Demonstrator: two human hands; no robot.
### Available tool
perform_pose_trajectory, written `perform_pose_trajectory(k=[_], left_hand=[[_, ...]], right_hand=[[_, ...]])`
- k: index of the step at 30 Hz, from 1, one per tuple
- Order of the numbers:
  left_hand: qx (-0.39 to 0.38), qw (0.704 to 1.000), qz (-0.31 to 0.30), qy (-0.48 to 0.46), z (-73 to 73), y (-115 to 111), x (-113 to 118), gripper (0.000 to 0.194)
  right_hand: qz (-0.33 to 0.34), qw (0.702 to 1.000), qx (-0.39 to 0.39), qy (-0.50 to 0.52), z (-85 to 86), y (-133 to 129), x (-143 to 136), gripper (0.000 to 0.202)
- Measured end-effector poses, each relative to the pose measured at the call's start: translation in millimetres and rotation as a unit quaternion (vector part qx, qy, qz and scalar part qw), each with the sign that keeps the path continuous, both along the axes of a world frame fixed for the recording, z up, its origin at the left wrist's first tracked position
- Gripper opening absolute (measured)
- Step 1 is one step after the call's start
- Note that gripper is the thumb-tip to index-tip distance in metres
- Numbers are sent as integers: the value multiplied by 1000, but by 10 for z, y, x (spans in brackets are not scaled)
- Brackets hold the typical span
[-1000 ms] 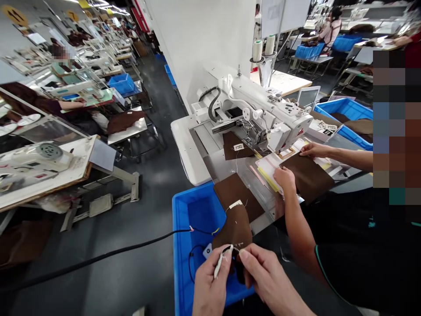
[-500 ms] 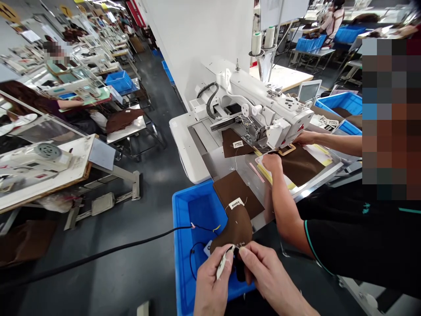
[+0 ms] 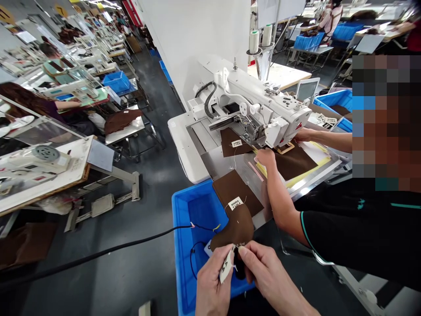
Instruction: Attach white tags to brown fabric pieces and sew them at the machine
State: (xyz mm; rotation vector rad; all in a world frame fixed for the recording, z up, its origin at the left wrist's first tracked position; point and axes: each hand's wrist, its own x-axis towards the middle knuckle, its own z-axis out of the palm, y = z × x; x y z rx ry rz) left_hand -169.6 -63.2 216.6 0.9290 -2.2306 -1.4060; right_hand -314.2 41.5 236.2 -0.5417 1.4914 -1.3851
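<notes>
The left hand pinches a white label at the near end of a brown cloth. The right hand is closed in a pinch just beside it, on thread or cloth, which I cannot tell. The cloth spreads ahead of both hands, partly above a blue bin. Farther ahead, a co-worker reaches to a sewing machine.

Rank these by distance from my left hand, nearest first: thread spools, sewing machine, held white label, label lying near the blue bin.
From the left hand:
1. Held white label: between its fingers.
2. Label near the blue bin: ahead, on brown material.
3. Sewing machine: farther ahead, rightward.
4. Thread spools: beyond the machine.
</notes>
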Motion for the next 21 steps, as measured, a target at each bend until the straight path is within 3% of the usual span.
perform_pose_trajectory(k=[5,15,21], left_hand=[[-34,999,-26,26,2,-1,2,24],[-35,999,-15,15,13,6,-6,24],[-163,983,-78,40,3,-77,-3,42]], right_hand=[[3,1000,0,1,-15,40,20,66],[-3,1000,7,-26,7,15,44,66],[-7,1000,8,-15,-63,49,32,65]])
